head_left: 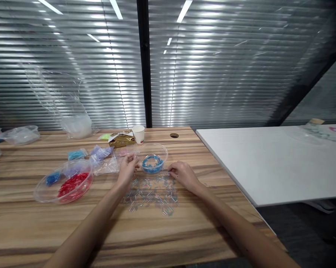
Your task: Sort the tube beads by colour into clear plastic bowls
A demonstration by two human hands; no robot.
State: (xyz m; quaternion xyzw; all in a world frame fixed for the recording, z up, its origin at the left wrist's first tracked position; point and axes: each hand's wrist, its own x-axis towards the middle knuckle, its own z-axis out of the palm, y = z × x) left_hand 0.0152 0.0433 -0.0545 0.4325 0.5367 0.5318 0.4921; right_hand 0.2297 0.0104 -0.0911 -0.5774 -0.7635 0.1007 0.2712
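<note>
Head view, surface (142,238): wood-grained, strewn with small parts.
Red-piece bowl (41,193): left of the left arm, apart from the hands.
Blue-piece bowl (163,159): clear, upright, between the 2 hands, behind the loose pieces.
Left hand (127,169): at its left rim, fingers curved; I can't tell whether they grip.
Right hand (183,175): fingers narrow, beside the pile; anything pinched is too small to tell.
Loose pieces (147,193): thin, shiny, spread out; seemingly being sorted by hand, calling for a light fingertip pinch.
</note>
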